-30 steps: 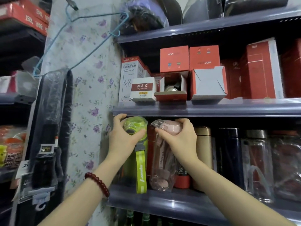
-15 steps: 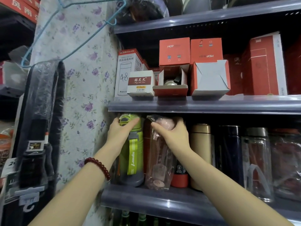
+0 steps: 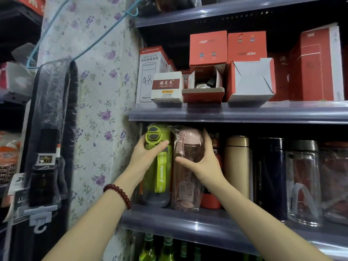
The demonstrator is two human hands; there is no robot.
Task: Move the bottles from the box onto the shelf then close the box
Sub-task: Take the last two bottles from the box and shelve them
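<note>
**Both bottles now seated on the shelf**

Nearest you, the shelf [image 3: 188,223] lip runs from 7 to 4 o'clock. Your left hand [image 3: 145,159] has slid down from the cap and now wraps the green bottle [image 3: 158,166] below its lid, thumb across the front. Your right hand [image 3: 203,164] has loosened: fingers spread, thumb and forefinger cupping the pink wrapped bottle [image 3: 188,170]. Both bottles stand upright, side by side, pushed further in than a second ago. Behind, at 3 o'clock, stands a gold flask [image 3: 238,164]. The box is out of view; you can likely let go.
</note>
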